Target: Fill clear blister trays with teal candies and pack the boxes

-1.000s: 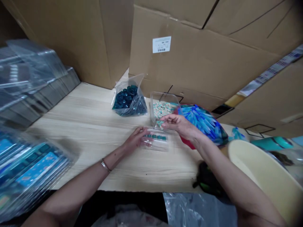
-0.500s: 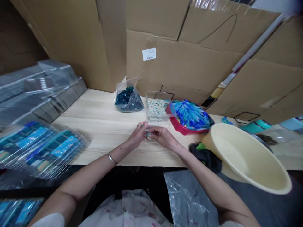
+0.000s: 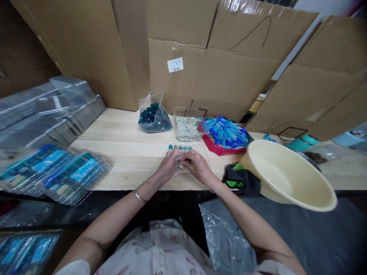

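Note:
My left hand [image 3: 168, 165] is closed at the near left side of a clear plastic tray [image 3: 187, 146], its thumb and fingers gripping the edge. A row of small teal blocks [image 3: 180, 147] sits along the far part of the tray. My right hand [image 3: 197, 164] touches the left over the tray, fingers pinched together. A small teal-and-white piece [image 3: 180, 165] shows at its fingertips, mostly hidden. Just beyond stands a clear box [image 3: 189, 138] of similar flat pieces. Left of it is a plastic bag [image 3: 156, 124] of dark teal blocks.
A red tray [image 3: 213, 148] heaped with blue pieces stands right of the box. Nearer right are a cream basin [image 3: 286, 172] and a dark cloth item [image 3: 242, 181]. Filled clear packs [image 3: 77, 175] and stacked empty packs [image 3: 57, 103] lie left. Cardboard boxes [image 3: 200, 72] wall the back.
My right hand has come from the clear box of flat pieces to the tray beside my left hand, bringing a small piece. The camera view has also shifted.

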`<state>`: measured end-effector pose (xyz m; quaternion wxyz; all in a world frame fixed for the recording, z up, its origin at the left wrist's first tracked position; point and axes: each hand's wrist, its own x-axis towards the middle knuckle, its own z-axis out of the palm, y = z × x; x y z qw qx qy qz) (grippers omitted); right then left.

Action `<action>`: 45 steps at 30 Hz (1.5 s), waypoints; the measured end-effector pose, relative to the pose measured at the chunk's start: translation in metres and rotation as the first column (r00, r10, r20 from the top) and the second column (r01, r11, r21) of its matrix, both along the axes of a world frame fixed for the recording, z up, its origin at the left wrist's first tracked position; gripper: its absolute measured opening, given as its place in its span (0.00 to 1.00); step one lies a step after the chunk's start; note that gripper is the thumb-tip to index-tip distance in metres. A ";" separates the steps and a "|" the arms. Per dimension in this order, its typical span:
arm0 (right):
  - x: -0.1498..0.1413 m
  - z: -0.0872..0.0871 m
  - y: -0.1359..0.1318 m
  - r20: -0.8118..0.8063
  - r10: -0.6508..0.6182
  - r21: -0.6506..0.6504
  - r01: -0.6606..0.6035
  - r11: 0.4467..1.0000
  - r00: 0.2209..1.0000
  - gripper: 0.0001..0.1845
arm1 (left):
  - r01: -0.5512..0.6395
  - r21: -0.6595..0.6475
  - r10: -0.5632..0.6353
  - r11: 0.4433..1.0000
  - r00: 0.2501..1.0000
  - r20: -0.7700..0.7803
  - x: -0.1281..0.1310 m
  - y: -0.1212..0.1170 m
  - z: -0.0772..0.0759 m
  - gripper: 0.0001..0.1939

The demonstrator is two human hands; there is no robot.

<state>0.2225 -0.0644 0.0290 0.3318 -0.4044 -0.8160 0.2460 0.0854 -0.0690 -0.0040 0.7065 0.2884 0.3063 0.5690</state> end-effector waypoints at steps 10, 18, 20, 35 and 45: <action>0.007 -0.006 -0.010 0.037 0.076 0.081 -0.079 0.994 0.996 0.06 | 0.030 -0.061 -0.028 0.998 0.999 0.039 -0.002 -0.004 0.003 0.10; 0.014 -0.003 -0.005 -0.008 0.218 0.121 -0.215 0.969 0.976 0.10 | 0.071 -0.044 -0.069 0.997 0.997 0.045 -0.006 0.001 0.003 0.11; 0.015 -0.003 -0.005 -0.012 0.185 0.115 -0.183 0.976 0.983 0.11 | 0.061 -0.044 -0.060 0.997 0.998 0.026 -0.008 0.001 0.004 0.12; 0.012 -0.004 -0.009 0.057 0.159 0.157 -0.166 0.974 0.986 0.10 | 0.037 0.003 -0.037 0.999 0.999 0.038 -0.006 0.001 -0.007 0.13; 0.003 -0.001 -0.007 0.152 0.112 0.169 -0.137 0.976 0.982 0.10 | 0.007 -0.012 -0.006 1.000 0.999 0.046 -0.007 0.001 -0.002 0.11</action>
